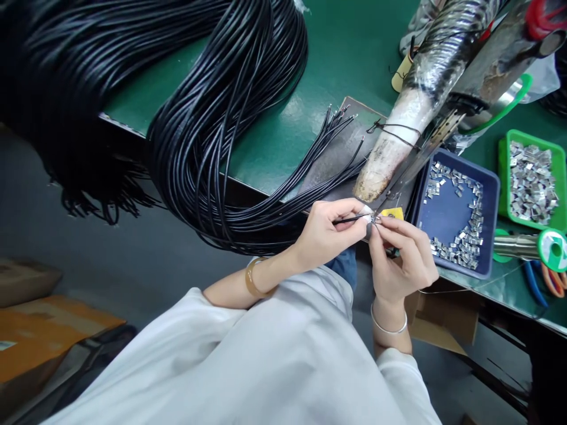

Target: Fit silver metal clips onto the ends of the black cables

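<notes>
My left hand (330, 230) is closed in a pinch on a thin black cable (349, 220), close to the cable's end. White and grey coverings show at its fingertips. Facing it, my right hand (401, 254) pinches a small silvery metal piece (374, 219) at that same cable end; its exact shape is too small to make out. Just beyond the fingers are a yellow object (393, 213) and the stained end of a wrapped hose (372, 183). To the left, a bundle of black cables (266, 221) runs over the table edge, with several bared ends on a grey board (330, 159).
A dark blue tray (491, 224) of small metal pieces stands right of my hands, beside a green bin (505, 177) of larger metal pieces. A green-ended spool (551, 251) and pliers-like handles (535, 283) lie near the edge. More cables (88, 65) hang off the green table (345, 47).
</notes>
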Demonstrator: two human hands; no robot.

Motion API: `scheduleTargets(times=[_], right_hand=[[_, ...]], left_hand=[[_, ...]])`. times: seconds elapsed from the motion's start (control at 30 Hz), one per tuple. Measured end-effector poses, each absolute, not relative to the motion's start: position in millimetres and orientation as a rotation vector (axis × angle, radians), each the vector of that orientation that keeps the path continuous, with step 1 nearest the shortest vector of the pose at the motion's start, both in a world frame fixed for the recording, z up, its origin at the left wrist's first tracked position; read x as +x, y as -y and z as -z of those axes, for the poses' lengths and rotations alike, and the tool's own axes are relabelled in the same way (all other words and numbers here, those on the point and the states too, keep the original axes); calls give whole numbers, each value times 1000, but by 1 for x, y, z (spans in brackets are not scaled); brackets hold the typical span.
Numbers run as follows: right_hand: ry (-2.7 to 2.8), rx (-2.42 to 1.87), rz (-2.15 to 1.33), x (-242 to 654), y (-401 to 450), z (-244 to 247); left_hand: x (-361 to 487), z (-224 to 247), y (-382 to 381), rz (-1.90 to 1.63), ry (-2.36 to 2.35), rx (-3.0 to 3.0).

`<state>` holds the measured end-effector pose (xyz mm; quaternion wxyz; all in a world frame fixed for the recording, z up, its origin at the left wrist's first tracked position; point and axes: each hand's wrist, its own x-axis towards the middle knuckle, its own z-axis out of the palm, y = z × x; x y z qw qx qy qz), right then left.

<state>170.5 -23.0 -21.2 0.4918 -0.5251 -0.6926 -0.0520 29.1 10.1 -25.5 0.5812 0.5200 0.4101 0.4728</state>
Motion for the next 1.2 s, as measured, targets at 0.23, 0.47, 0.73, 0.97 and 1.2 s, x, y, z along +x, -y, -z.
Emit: scheduleTargets(times=[0.23,0.47,0.73,0.97,1.2], right_hand=[[1760,-1287,163,176,29,27],[1681,-1276,174,173,22,23],[1657,-1248,67,175,25,25],[1547,-1415,106,186,40,15],[1922,-1504,199,183,40,8]], left_hand=[[29,28,-11,-1041,-948,1119],[33,25,-15,-1095,-949,1064],[31,22,-13,-1035,-902,1040],[28,18,-7,-891,-795,982],[29,27,3,-1042,-887,1298]])
